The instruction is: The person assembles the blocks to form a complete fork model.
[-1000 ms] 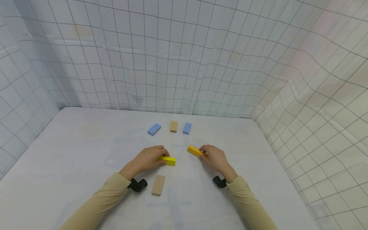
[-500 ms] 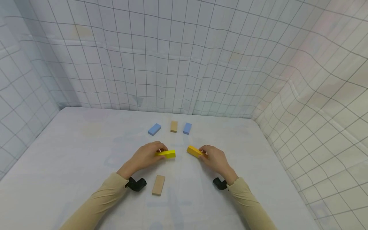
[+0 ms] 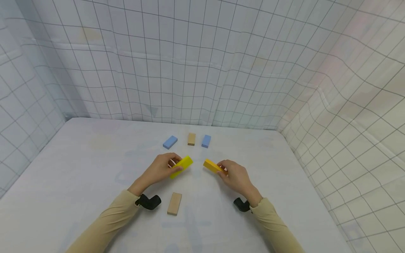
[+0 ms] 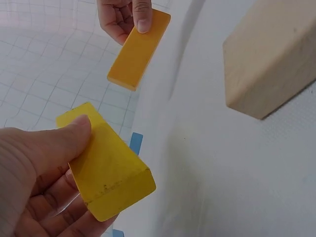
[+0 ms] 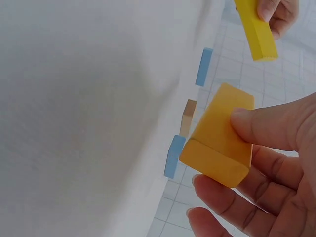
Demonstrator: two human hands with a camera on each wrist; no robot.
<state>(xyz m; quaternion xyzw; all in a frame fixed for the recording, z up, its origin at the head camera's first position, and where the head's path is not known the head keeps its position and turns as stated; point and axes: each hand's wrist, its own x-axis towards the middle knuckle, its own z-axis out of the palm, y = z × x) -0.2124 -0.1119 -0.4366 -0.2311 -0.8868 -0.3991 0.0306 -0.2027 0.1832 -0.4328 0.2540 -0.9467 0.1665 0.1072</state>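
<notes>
My left hand point(image 3: 160, 168) pinches a yellow block point(image 4: 111, 165) between thumb and fingers, tilted with its right end raised. Facing it, my right hand point(image 3: 236, 177) grips an orange-yellow block point(image 5: 217, 136), thumb on its broad face and fingers beneath. A small gap separates the two blocks in the head view. In the left wrist view the orange-yellow block point(image 4: 139, 49) appears beyond the yellow one. Close in front of the left hand, a plain wooden block point(image 3: 174, 203) lies flat on the table.
Farther back on the white-covered table point(image 3: 95, 168) lie a blue block point(image 3: 170, 142), a tan wooden block point(image 3: 191, 139) and a second blue block point(image 3: 206, 141), side by side. Grid-patterned cloth point(image 3: 177, 70) hangs behind and along both sides.
The left hand has lifted the yellow block up and away from me and turned it from level to slanted. The right hand has shifted the orange-yellow block slightly left.
</notes>
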